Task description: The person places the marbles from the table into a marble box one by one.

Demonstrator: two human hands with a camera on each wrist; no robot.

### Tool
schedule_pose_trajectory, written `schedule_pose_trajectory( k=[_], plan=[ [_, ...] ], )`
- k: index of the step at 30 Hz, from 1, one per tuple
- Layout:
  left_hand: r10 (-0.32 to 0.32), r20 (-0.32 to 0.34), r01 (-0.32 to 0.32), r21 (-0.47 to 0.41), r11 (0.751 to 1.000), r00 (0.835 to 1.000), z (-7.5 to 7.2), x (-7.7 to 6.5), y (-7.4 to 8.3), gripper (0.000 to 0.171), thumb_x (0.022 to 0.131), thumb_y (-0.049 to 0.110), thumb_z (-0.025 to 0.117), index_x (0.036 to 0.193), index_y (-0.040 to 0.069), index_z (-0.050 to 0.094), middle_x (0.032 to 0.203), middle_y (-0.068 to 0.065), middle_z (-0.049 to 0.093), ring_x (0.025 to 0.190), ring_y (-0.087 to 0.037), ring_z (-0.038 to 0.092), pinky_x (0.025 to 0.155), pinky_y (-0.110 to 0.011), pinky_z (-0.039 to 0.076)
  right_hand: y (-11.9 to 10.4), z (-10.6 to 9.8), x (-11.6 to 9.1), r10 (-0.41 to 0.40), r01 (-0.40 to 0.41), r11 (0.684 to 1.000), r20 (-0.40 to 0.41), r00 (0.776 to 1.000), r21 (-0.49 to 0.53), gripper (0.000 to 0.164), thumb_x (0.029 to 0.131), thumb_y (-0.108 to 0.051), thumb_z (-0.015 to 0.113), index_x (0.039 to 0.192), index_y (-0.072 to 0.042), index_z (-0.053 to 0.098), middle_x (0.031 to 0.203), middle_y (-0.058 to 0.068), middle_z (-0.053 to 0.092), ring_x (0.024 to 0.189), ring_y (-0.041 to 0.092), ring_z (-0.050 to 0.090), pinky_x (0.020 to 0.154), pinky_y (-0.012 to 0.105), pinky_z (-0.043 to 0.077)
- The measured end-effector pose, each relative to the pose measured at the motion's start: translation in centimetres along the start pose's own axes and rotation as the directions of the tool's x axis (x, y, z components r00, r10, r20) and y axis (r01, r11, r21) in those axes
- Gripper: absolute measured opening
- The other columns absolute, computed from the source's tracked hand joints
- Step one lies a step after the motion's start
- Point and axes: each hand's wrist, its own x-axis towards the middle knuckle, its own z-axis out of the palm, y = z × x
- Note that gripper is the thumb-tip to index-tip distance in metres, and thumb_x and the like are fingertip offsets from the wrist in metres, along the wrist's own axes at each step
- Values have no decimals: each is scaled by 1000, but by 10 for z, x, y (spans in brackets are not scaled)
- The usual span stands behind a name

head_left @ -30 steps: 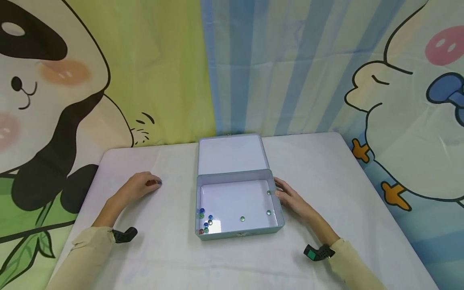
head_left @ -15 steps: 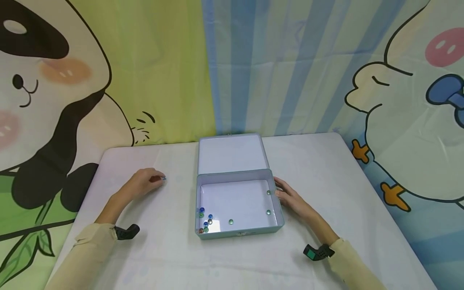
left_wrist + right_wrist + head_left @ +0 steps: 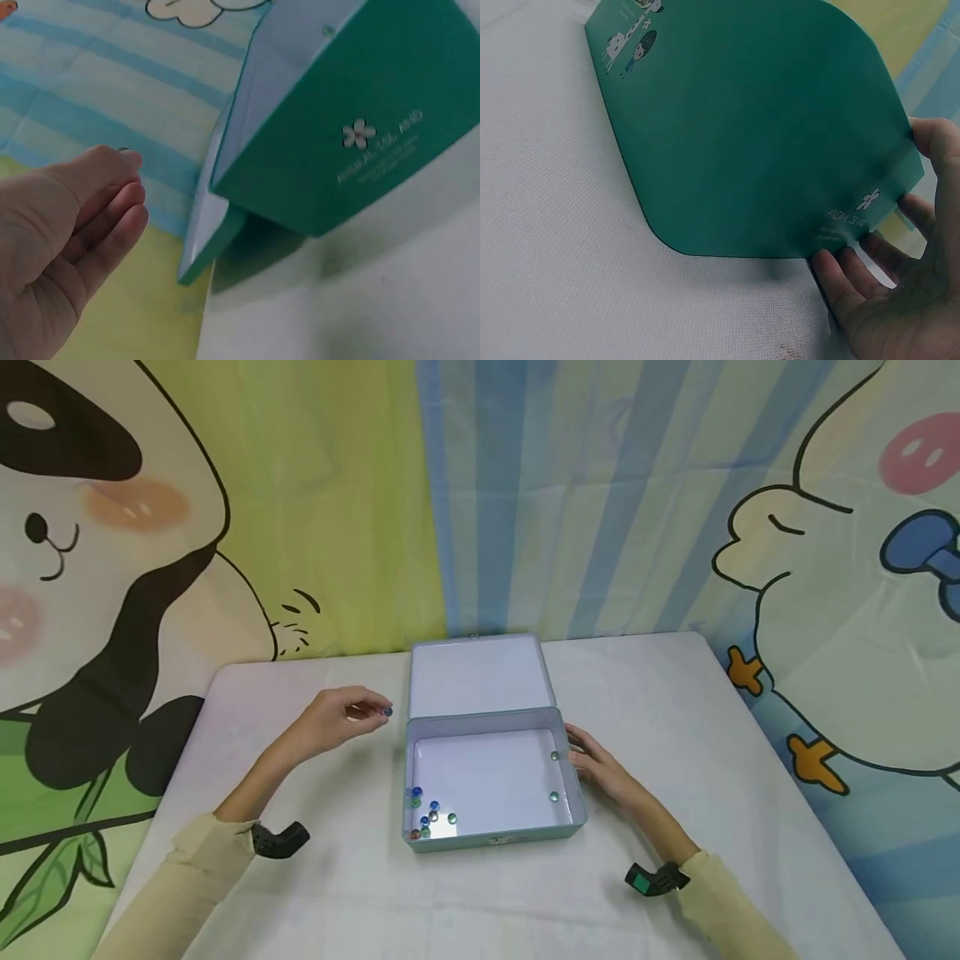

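A shallow metal box [image 3: 495, 840], green outside and pale inside, lies on the table with its hinged lid [image 3: 480, 672] laid back. Several glass marbles sit in it: a cluster around a blue marble [image 3: 434, 806] at the near left, and a green marble [image 3: 554, 797] by the right wall. Left of the lid, my left hand [image 3: 333, 720] pinches a dark blue marble [image 3: 387, 711] between thumb and fingertips, above the table. My right hand [image 3: 606, 772] rests its relaxed fingers against the box's right side, thumb at the rim, as the right wrist view shows.
A white cloth covers the table [image 3: 495, 902]. Behind it hangs a curtain [image 3: 345, 527] with cartoon animals, close to the lid's far edge. A black band [image 3: 280, 841] with a protruding piece is on the left wrist; another band [image 3: 656, 880] is on the right.
My left hand has risen and moved right towards the box with the dark blue marble. One green marble inside has rolled left to the cluster. My right hand has stayed in place.
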Motion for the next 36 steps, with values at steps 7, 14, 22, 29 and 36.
schedule_pose_trajectory(
  k=[7,14,22,29,36],
  plan=[
    [108,43,-106,-58,993,993,11,4,42,21,86,11,73,106,16,72,95,5,71,83,-4,63,75,-20,56,0,2,-1,5,-5,1000,-8,1000,6,63,100,-32,45,155,-17,18,161,21,16,143,45,28,112,60,31],
    [148,110,-136,-110,985,983,27,8,65,20,85,9,74,105,12,72,93,6,70,82,-4,63,77,-21,56,1,2,-1,-7,7,1000,4,1000,2,63,101,-33,44,156,-18,17,161,21,15,142,46,29,112,59,33],
    [193,282,-173,-95,980,940,56,26,87,17,88,10,70,105,9,70,97,1,71,81,-2,64,75,-17,55,1,1,0,-2,2,1000,-7,1000,2,62,101,-33,45,155,-18,18,161,19,16,143,44,29,112,58,33],
    [174,397,-158,-73,985,901,91,63,98,11,88,14,69,99,9,71,85,3,71,75,-2,62,73,-23,56,1,1,-2,-6,6,1000,-6,1000,5,64,101,-32,44,155,-15,17,161,22,15,142,47,29,112,59,33],
    [41,428,-52,15,999,903,144,99,92,12,86,12,71,95,5,72,86,-2,72,74,-5,62,90,-34,54,-1,3,0,6,-6,1000,-4,1000,22,62,101,-32,45,155,-20,19,161,19,16,142,44,30,113,58,32]
  ],
)
